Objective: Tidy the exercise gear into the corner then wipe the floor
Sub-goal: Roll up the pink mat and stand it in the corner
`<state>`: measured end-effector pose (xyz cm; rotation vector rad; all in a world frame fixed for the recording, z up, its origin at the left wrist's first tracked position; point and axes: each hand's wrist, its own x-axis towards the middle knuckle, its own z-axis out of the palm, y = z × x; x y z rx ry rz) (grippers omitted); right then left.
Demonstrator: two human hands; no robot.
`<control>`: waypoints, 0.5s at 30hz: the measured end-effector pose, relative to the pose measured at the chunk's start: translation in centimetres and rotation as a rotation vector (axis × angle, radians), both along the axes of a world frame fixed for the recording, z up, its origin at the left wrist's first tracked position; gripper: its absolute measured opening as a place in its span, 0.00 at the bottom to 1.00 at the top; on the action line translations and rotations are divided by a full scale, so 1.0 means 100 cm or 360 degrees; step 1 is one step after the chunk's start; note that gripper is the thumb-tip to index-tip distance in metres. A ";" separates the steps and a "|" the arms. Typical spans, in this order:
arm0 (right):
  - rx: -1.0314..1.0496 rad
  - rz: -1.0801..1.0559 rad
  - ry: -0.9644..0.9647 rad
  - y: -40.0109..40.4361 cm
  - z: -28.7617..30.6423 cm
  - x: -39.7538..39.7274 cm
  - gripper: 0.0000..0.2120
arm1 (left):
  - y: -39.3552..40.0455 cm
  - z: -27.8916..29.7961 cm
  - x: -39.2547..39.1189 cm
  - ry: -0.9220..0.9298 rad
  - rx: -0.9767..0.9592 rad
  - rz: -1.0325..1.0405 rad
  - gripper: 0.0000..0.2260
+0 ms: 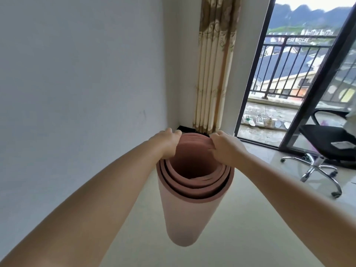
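Head view, one frame. I see no container proper; the nearest thing to one is the rolled exercise mat [194, 191] itself, whose open top end faces the camera and shows a spiral of several pink-brown layers around a hollow core, and I can make out nothing lying in that core. The mat stands on end, long axis near vertical, its top leaning slightly toward the far corner; the lower end points down at the pale floor [240, 228], and I cannot tell whether it touches the floor or hangs just above. My left hand [167, 143] grips the top rim on the left side, fingers curled over the edge, thumb hidden. My right hand [224, 146] grips the rim on the right, fingers wrapped narrowly over the outer layers, thumb pressing inside the rim. Both hands are closed on the mat, forearms extended toward it. The mat is in the middle of the view, near the room corner where the white wall [86, 83] on the left meets the wall carrying a patterned beige curtain [213, 74]. Right of the curtain is a dark-framed sliding glass door [256, 74] onto a balcony with a railing [285, 60]. A black office chair [327, 143] on a chrome star base stands at far right, well apart from the mat.
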<state>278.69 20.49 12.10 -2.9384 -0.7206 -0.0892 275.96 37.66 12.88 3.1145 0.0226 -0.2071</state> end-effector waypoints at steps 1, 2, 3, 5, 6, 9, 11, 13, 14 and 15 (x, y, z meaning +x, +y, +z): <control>-0.0018 0.0029 -0.0001 0.002 -0.002 0.029 0.11 | 0.002 -0.003 0.025 0.0009 -0.0003 0.0011 0.20; -0.0042 0.0065 -0.0003 0.004 -0.004 0.058 0.11 | 0.004 -0.006 0.051 0.0012 -0.0010 0.0027 0.20; -0.0057 0.0104 -0.0003 0.005 -0.006 0.086 0.11 | 0.005 -0.008 0.076 0.0012 -0.0020 0.0047 0.19; -0.0026 0.0167 0.0016 0.007 -0.007 0.145 0.11 | 0.007 -0.009 0.127 0.0005 -0.0029 0.0091 0.19; -0.0006 0.0197 0.0038 0.007 -0.006 0.173 0.11 | 0.007 -0.008 0.152 0.0011 -0.0037 0.0116 0.19; 0.0066 0.0235 0.0102 0.010 -0.001 0.254 0.12 | 0.009 -0.001 0.226 0.0009 -0.0032 0.0175 0.18; 0.0144 0.0227 0.0127 0.017 0.003 0.308 0.12 | 0.014 0.000 0.271 -0.0009 -0.0036 0.0239 0.18; 0.0180 0.0250 0.0147 0.028 0.003 0.359 0.12 | 0.020 -0.001 0.312 -0.0003 -0.0037 0.0302 0.17; 0.0177 0.0275 0.0157 0.034 0.001 0.384 0.12 | 0.024 -0.003 0.333 0.0004 -0.0039 0.0329 0.17; 0.0170 0.0300 0.0164 0.041 -0.002 0.409 0.12 | 0.029 -0.005 0.353 0.0009 -0.0044 0.0350 0.18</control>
